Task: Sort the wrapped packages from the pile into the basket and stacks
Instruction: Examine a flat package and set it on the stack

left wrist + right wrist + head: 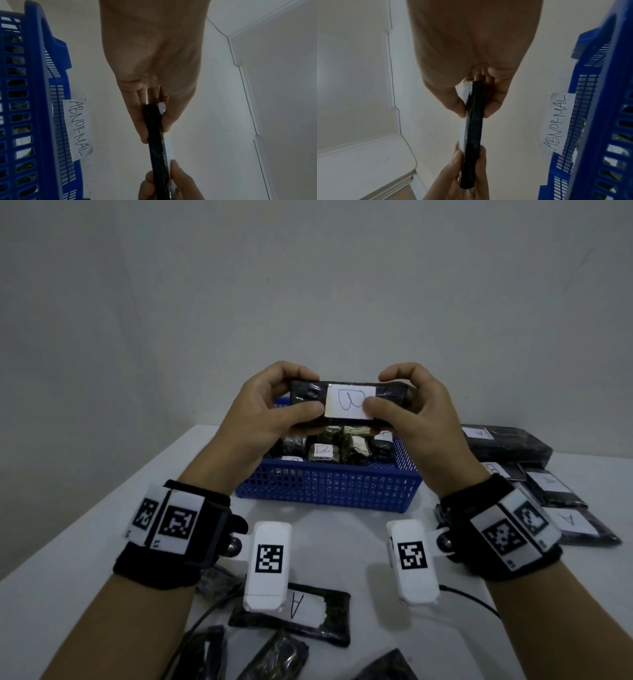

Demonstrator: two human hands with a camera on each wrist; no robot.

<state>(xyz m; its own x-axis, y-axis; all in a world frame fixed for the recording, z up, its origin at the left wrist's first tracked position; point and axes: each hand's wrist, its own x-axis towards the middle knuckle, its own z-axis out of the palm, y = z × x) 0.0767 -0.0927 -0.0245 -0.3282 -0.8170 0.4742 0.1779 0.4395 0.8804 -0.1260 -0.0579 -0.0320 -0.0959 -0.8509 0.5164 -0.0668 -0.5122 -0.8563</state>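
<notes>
Both the left hand (pixel 270 409) and right hand (pixel 411 409) pinch a flat, glossy black plastic-wrapped package (pixel 349 402) by its ends. Its white paper label reads what looks like "B". It hangs above the blue perforated plastic basket (pixel 329 487).

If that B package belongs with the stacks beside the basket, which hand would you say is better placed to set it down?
Probably the right hand: it already grips the package, and the stacks lie on its side of the basket.

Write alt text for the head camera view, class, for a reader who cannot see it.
Two hands, left hand and right hand, hold a black wrapped package with a white label marked B above a blue basket of similar packages. More labelled packages lie on the white table.
</notes>
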